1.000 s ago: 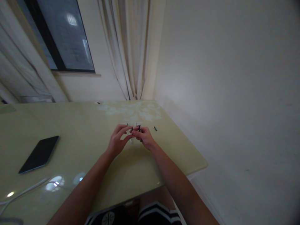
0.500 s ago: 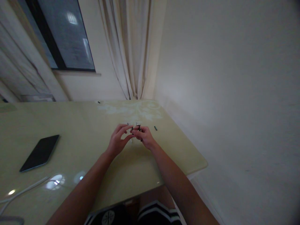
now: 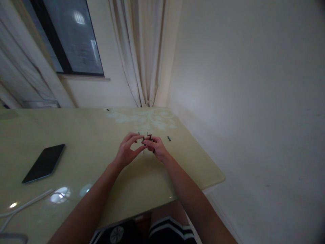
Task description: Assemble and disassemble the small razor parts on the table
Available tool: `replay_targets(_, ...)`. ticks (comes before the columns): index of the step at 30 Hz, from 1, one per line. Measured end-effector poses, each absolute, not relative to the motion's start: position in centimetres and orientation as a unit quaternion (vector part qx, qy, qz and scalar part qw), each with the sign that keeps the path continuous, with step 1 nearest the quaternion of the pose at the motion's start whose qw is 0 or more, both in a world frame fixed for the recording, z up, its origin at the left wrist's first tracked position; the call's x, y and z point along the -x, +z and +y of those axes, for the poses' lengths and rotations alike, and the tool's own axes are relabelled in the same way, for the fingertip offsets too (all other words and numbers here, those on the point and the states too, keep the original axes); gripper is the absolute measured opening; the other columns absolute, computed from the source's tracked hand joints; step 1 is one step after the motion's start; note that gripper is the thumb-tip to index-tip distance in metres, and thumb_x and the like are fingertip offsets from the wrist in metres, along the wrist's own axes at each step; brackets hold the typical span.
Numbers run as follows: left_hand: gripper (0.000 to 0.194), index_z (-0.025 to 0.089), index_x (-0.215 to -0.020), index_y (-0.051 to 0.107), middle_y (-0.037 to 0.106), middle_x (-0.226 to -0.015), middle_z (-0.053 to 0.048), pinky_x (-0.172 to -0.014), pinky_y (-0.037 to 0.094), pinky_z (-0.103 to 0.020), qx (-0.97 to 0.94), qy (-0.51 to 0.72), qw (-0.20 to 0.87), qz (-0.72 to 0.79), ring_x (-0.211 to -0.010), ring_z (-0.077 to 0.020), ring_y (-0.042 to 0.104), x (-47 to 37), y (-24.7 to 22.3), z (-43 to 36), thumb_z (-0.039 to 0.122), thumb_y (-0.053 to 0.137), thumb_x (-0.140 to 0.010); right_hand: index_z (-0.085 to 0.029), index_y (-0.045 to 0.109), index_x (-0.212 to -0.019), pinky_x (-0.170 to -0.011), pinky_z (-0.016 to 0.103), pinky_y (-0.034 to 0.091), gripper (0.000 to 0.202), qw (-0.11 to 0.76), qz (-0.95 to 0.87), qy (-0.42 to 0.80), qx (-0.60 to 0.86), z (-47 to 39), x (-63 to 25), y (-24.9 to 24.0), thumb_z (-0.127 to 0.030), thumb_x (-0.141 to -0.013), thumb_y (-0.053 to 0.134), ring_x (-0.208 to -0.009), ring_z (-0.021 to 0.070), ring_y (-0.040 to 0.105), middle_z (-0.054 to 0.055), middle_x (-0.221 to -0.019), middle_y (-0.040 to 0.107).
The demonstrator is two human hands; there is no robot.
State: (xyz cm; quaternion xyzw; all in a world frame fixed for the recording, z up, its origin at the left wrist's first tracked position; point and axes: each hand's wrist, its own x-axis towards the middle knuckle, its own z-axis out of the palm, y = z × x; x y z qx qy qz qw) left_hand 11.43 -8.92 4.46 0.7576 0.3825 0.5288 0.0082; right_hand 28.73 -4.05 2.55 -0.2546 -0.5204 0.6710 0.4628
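Above the pale green table (image 3: 83, 135), my left hand (image 3: 129, 149) and my right hand (image 3: 156, 147) meet. The right fingers are closed round a small dark part (image 3: 149, 137). Between the left thumb and fingertips is a small dark piece (image 3: 144, 140), touching the right fingertips. Its exact shape is too small to tell. A thin whitish item (image 3: 142, 145) shows behind the left fingers. To the right of my hands lies a small dark strip (image 3: 169, 138).
A black tablet (image 3: 44, 163) lies at the left, with a white cable (image 3: 27, 204) nearer me. Another tiny dark piece (image 3: 107, 109) is by the far edge. Curtains (image 3: 142, 51) and a window (image 3: 73, 37) stand behind; a wall (image 3: 241, 101) rises at the right.
The left fingers are slightly more rounded around the small piece. Otherwise the hands stay together in nearly the same place, and the view has shifted slightly.
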Motion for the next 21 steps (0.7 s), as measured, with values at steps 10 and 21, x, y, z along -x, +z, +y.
replay_targets(10,0.038,0.022,-0.112,0.075,0.067,-0.096,-0.005,-0.071,0.05,-0.029,-0.717,0.555,0.112,0.407,-0.076,-0.0153,0.059,-11.3,4.9,-8.6,0.046,0.08,-0.083,-0.018,0.073,-0.08,-0.051,0.025,0.024,0.033,0.481,-0.573,0.599,0.286,-4.0,-28.7,2.7,-0.047,-0.07,0.086,-0.053,0.0086,0.033,-0.005,-0.061,0.048)
replay_targets(21,0.047,0.015,-0.076,0.069,0.049,-0.065,0.003,-0.053,0.031,-0.021,-0.524,0.476,0.559,0.432,-0.056,-0.0089,0.042,-10.5,3.9,-8.0,0.061,0.073,-0.082,-0.021,0.077,-0.091,-0.076,0.029,0.045,0.021,0.516,-0.762,0.275,0.28,-5.0,-29.1,3.1,-0.042,-0.09,0.075,-0.08,0.0173,0.054,0.006,-0.094,0.057)
